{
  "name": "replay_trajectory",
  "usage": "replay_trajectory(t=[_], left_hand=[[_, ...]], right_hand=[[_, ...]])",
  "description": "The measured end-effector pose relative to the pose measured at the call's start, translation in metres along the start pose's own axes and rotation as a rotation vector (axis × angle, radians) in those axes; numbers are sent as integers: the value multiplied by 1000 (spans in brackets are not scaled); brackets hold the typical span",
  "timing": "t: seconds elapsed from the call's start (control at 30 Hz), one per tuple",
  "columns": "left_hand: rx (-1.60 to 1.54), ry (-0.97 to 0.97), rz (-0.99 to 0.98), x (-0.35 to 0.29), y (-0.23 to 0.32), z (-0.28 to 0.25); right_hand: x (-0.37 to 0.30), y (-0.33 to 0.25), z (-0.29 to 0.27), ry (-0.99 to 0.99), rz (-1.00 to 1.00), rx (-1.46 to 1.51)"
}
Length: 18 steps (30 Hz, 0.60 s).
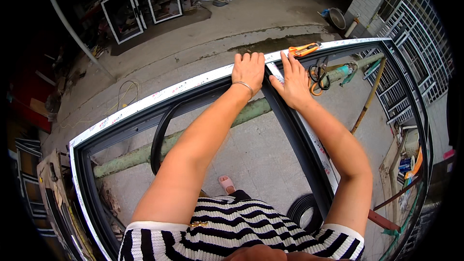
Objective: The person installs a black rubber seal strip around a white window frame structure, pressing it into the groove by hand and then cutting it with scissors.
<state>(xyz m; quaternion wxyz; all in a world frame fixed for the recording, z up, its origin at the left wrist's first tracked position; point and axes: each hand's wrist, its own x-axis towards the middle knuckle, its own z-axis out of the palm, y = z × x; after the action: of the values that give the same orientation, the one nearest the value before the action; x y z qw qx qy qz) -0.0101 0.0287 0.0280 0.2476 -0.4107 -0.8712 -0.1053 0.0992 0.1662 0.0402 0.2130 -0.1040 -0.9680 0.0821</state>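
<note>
The person's left hand (248, 70) lies palm down and flat, fingers stretched together, on the far rail of a large dark window frame (145, 111), right where the frame's middle bar (297, 135) meets that rail; it grips nothing, and a thin bracelet (244, 86) circles its wrist. The right hand (293, 84) lies just beside it on the other side of the bar, also open and flat with the fingers spread slightly, the thumb reaching toward the bar, holding nothing. The frame rests horizontally in front of the person, its outer edge covered in a white protective strip (159, 94), and it sits across a greenish pipe (145, 152) that runs under it from left to right. A loop of black rubber seal (157, 140) hangs from the far rail to the left of the left forearm, and a coil of the same black strip (302, 210) lies on the concrete floor (261, 154) below the bar. On the rail just beyond the right hand lies an orange-handled cutter (303, 49), and near it, to the right, a pair of scissors (319, 75) with dark and orange handles. Farther off on the ground stand two smaller framed panes (142, 5), well apart from the hands
</note>
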Motion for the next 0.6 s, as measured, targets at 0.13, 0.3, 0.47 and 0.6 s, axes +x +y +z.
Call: replay_trajectory(t=[0.13,0.3,0.47,0.6], left_hand=[[39,-78,-6,3,0,3],[69,-69,8,1,-8,-6],[91,-101,34,0,-7,2],[15,-263,186,2,-38,-16]], right_hand=[[1,7,5,-1,44,59],[1,-7,-6,42,8,20],[0,-2,2,51,-53,-103],[7,-42,-12,-168,64,-425]])
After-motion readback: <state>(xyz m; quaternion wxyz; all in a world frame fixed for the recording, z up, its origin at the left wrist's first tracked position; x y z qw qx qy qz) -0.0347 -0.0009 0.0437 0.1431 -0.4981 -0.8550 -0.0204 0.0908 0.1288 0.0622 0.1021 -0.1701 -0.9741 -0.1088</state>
